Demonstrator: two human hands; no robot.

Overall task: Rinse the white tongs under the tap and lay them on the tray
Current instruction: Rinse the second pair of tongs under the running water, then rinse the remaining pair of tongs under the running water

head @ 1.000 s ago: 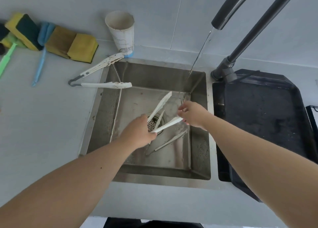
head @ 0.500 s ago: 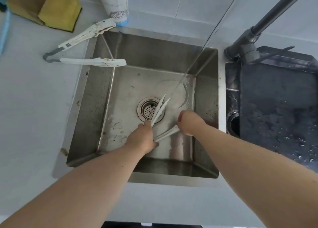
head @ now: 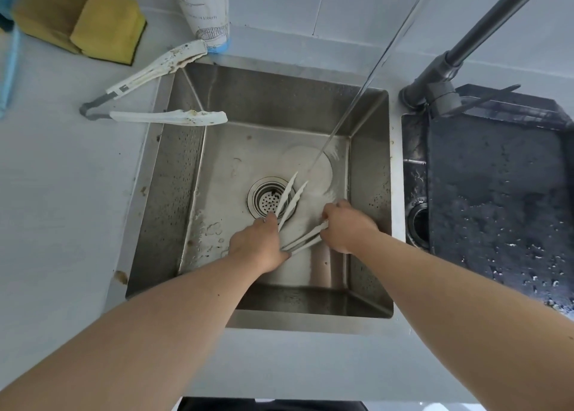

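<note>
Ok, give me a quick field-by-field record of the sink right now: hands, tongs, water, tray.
left hand: grips the white tongs at their hinge end
right hand: holds one arm of the tongs
white tongs: over the sink, tips beside the drain
water: running, landing near the tong tips
tray: dark, wet, right of the sink, no tongs on it
second tongs: dirty, on the sink's left rim

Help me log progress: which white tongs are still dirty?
The tongs on the counter, tips over the sink rim, brown-stained; the held tongs are in both hands.
</note>
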